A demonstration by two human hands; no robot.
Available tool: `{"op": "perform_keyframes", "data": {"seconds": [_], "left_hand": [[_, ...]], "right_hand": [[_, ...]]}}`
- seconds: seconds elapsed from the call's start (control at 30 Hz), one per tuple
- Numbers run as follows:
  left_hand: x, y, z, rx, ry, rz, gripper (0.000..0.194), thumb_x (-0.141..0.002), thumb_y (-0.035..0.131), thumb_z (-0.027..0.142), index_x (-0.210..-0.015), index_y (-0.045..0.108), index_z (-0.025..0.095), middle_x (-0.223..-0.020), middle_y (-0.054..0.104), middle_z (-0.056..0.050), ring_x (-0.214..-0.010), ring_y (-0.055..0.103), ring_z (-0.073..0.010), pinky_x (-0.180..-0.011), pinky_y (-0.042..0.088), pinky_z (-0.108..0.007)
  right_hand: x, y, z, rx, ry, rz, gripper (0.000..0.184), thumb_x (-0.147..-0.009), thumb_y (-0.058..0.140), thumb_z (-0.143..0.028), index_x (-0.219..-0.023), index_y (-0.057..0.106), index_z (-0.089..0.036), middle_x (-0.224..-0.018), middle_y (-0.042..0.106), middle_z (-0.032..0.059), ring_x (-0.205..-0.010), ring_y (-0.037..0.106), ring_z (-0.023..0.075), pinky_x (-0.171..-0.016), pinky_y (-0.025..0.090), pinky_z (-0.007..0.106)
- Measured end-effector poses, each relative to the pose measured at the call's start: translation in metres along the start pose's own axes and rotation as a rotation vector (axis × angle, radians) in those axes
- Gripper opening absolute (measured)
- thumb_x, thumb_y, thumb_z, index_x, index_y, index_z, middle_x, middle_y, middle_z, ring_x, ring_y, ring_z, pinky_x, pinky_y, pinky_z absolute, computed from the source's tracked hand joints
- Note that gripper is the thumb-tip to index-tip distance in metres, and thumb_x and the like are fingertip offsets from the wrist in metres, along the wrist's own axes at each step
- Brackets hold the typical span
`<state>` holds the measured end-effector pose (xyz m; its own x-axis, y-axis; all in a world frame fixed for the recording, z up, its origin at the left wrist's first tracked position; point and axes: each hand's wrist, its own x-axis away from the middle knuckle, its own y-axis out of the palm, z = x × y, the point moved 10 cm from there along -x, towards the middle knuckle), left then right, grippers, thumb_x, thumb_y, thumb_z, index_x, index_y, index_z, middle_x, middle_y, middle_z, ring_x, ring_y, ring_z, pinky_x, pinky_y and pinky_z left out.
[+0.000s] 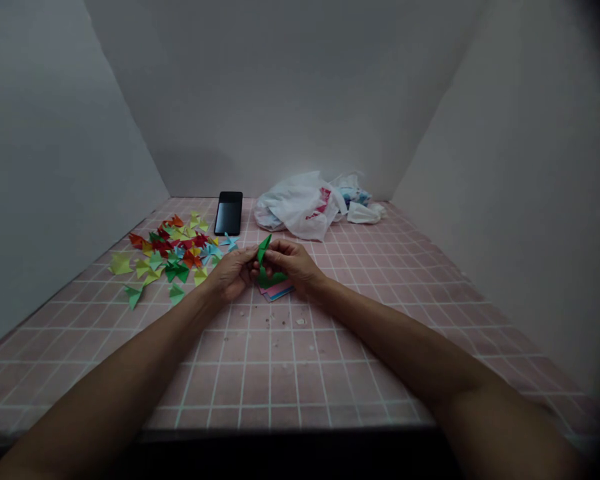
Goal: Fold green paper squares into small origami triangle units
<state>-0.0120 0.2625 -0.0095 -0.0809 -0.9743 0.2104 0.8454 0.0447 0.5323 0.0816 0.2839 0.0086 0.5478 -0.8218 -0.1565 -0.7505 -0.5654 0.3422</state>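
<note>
A small folded piece of green paper (264,248) stands up between my two hands, partly hidden by the fingers. My left hand (234,272) pinches its left side, and the fingers of my right hand (295,264) are closed on its right side. Just below the hands lies a stack of coloured paper sheets (280,289), with green on top and pink and blue edges showing. To the left of my left hand spreads a pile of small folded paper pieces (176,270) in red, orange, yellow, green and light blue.
A black phone (229,213) lies behind the folded pieces. Beyond my hands sits a crumpled white plastic bag (303,203) with red print, with a white and blue packet (353,193) beside it. Small scraps (301,321) dot the pink checked tablecloth (260,387). Pale walls enclose three sides.
</note>
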Motion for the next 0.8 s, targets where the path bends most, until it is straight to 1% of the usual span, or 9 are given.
{"op": "perform_keyframes", "data": {"seconds": [0.13, 0.23, 0.43, 0.6, 0.8], "left_hand": [[0.0010, 0.0025, 0.0001, 0.008, -0.014, 0.001, 0.023, -0.095, 0.058, 0.010, -0.074, 0.068, 0.008, -0.057, 0.061, -0.002, -0.047, 0.059, -0.0096, -0.043, 0.047, -0.016], [0.0012, 0.0032, 0.0003, 0.008, -0.015, -0.001, 0.025, -0.096, 0.056, 0.010, -0.075, 0.068, 0.007, -0.058, 0.061, -0.003, -0.046, 0.059, -0.0096, -0.043, 0.048, -0.016], [0.0027, 0.0034, 0.0018, 0.005, 0.002, 0.005, 0.023, -0.096, 0.058, 0.011, -0.075, 0.069, 0.008, -0.059, 0.061, -0.002, -0.046, 0.059, -0.0099, -0.046, 0.051, -0.018], [0.0044, 0.0032, 0.0038, 0.007, 0.029, 0.029, 0.018, -0.091, 0.066, 0.011, -0.074, 0.068, 0.009, -0.058, 0.062, -0.001, -0.045, 0.056, -0.0082, -0.044, 0.049, -0.017], [0.0037, 0.0051, 0.0009, 0.008, 0.007, 0.002, 0.016, -0.092, 0.066, 0.011, -0.076, 0.070, 0.009, -0.058, 0.063, -0.001, -0.046, 0.058, -0.0088, -0.045, 0.050, -0.016]], "right_hand": [[-0.0005, -0.0001, -0.0001, 0.000, -0.001, 0.002, 0.038, -0.068, 0.089, -0.043, -0.080, 0.064, -0.017, -0.072, 0.071, -0.0009, -0.053, 0.061, 0.0092, -0.054, 0.052, 0.022], [-0.0002, 0.0004, -0.0004, 0.002, -0.004, -0.004, 0.038, -0.069, 0.089, -0.043, -0.080, 0.064, -0.017, -0.072, 0.070, -0.0013, -0.053, 0.061, 0.0091, -0.054, 0.052, 0.022], [0.0008, 0.0014, -0.0022, 0.021, -0.017, -0.020, 0.037, -0.070, 0.088, -0.043, -0.080, 0.063, -0.018, -0.070, 0.067, -0.0023, -0.054, 0.061, 0.0096, -0.056, 0.052, 0.022], [0.0022, 0.0058, -0.0048, 0.069, -0.033, -0.056, 0.037, -0.075, 0.085, -0.046, -0.081, 0.063, -0.017, -0.074, 0.069, -0.0002, -0.055, 0.059, 0.0095, -0.054, 0.050, 0.022], [0.0017, 0.0073, -0.0061, 0.084, -0.053, -0.069, 0.037, -0.074, 0.085, -0.045, -0.080, 0.062, -0.017, -0.070, 0.069, -0.0009, -0.054, 0.060, 0.0102, -0.053, 0.049, 0.022]]}}
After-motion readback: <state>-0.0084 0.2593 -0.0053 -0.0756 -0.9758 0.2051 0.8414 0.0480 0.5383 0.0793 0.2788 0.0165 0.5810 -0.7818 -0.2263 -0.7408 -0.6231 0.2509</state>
